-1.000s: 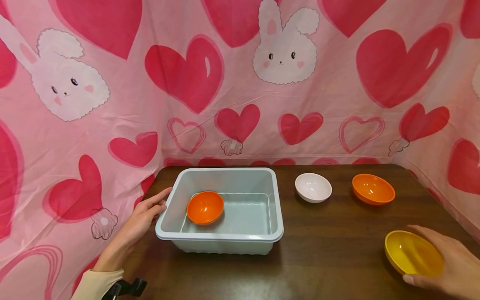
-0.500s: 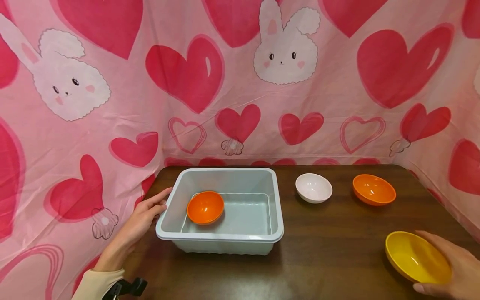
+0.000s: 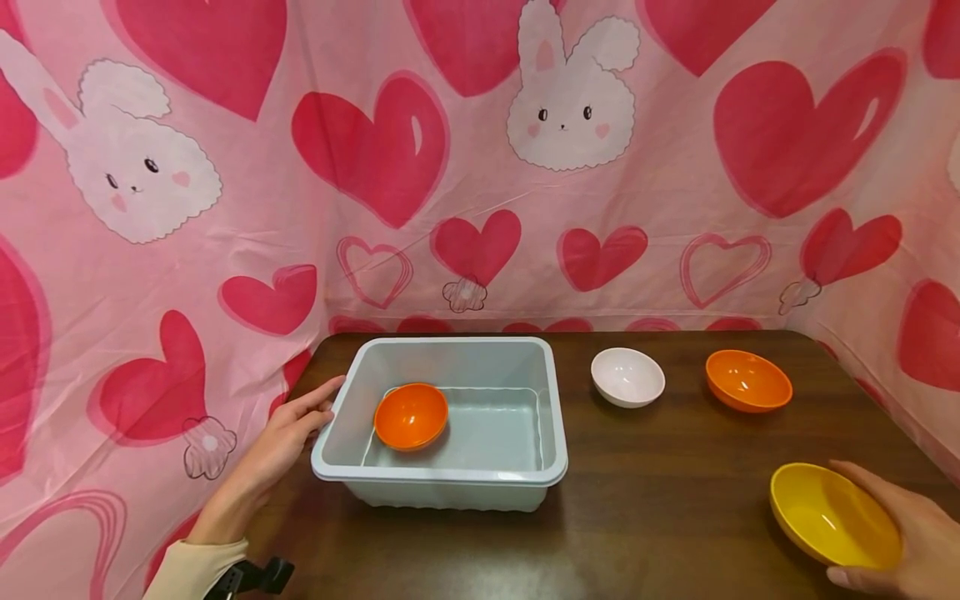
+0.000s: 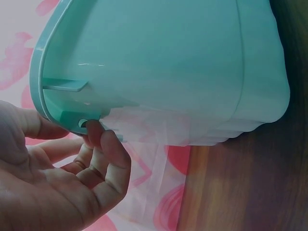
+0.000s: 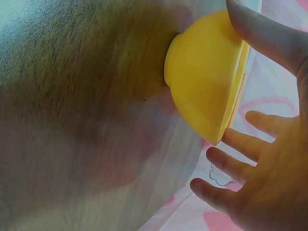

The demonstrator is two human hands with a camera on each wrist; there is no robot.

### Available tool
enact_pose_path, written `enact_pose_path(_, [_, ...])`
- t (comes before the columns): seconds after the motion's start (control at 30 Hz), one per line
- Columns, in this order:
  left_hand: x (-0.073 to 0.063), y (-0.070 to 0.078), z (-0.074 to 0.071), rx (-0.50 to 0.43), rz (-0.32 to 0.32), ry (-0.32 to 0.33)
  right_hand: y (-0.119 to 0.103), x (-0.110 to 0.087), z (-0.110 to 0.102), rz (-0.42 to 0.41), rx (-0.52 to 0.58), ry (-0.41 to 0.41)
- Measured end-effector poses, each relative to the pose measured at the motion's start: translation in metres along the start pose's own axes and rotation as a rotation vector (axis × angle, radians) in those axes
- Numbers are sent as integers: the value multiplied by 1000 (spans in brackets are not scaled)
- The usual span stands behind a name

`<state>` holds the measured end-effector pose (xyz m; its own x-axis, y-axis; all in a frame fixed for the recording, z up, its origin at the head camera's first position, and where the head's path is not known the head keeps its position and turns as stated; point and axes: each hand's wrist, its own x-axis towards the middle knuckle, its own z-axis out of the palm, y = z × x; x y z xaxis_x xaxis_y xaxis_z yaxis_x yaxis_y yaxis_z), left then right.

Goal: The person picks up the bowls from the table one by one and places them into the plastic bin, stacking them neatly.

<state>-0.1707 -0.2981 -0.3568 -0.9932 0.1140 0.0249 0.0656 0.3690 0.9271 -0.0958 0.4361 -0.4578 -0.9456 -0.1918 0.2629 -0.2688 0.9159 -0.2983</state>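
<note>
A pale grey plastic basin [image 3: 487,475] stands on the table, with an orange bowl [image 3: 411,417] inside at its left. My left hand [image 3: 288,433] holds the basin's left rim; in the left wrist view, its curled fingertips [image 4: 113,149] press under the lip by a small hole. At the right front, a yellow bowl [image 3: 832,517] sits upright on the table. Beside it is my right hand [image 3: 918,533], thumb at the near side of the bowl. In the right wrist view the thumb [image 5: 269,36] touches the bowl, while the other fingers spread fairly straight around its rim.
A white bowl [image 3: 628,377] and another orange bowl [image 3: 748,381] stand at the back of the dark wooden table [image 3: 675,467], right of the basin. Pink cloth [image 3: 480,183] printed with hearts and rabbits hangs behind and at both sides.
The yellow bowl and my right hand have shifted slightly right and toward me since a second ago, then stayed nearly still. My left hand and the basin have not moved.
</note>
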Motion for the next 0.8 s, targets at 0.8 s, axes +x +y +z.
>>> enact_pose_path(0.8, [0,2,0,-3,-13,-8,-7,-3,10,115,191,-8])
